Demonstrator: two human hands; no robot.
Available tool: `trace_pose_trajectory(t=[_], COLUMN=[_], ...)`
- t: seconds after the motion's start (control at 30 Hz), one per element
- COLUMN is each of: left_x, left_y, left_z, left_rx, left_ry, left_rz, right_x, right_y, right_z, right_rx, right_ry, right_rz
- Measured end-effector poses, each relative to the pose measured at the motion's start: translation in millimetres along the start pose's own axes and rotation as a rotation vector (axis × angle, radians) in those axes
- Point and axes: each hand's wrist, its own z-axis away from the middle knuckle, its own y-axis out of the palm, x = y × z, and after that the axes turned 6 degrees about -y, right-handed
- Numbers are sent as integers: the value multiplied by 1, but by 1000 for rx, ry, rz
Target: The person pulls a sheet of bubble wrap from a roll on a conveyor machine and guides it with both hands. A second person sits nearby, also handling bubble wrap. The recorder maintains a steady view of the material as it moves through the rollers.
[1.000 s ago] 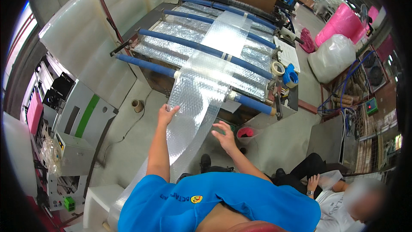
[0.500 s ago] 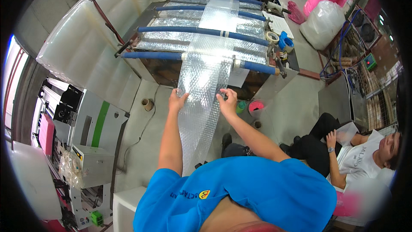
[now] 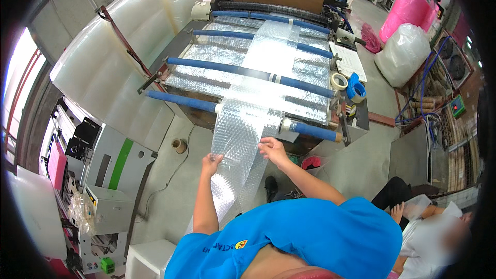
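A long strip of clear bubble wrap (image 3: 235,132) runs down from a machine's blue rollers toward my body. On its left edge, my left hand (image 3: 211,164) is closed with the thumb lying on top of the film. My right hand (image 3: 274,151) pinches a lengthwise edge or fold on the strip's right side, fingers curled toward the middle. Between my hands the film hangs in overlapping layers. Its lower end passes under my blue shirt and out of sight.
Blue rollers (image 3: 181,101) span the machine ahead. Tape rolls (image 3: 338,81) lie on its right side. Large wrapped rolls (image 3: 124,46) stand left, above a grey machine (image 3: 111,160). A cardboard core (image 3: 179,145) sits on the floor. Another person (image 3: 431,237) sits at lower right.
The head view has tilted up, showing more of the far room. My right hand has shifted inward across the strip, while my left hand stays on the left edge.
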Motion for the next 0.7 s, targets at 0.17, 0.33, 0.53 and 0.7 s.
trace_pose_trajectory(t=[0.17, 0.33, 0.53, 0.7], left_x=[-8, 28, 8, 21], left_y=[12, 11, 13, 5], left_z=[-3, -19, -11, 0], left_rx=[-9, 24, 45, -10], left_ry=[-80, -154, -164, -123], left_rz=[-70, 13, 45, 13], right_x=[0, -8, -36, -31], right_y=[-15, 10, 9, -17], right_z=[-13, -27, -1, 39], right_rx=[169, 324, 149, -33], right_ry=[175, 163, 5, -131], right_rz=[17, 201, 163, 584])
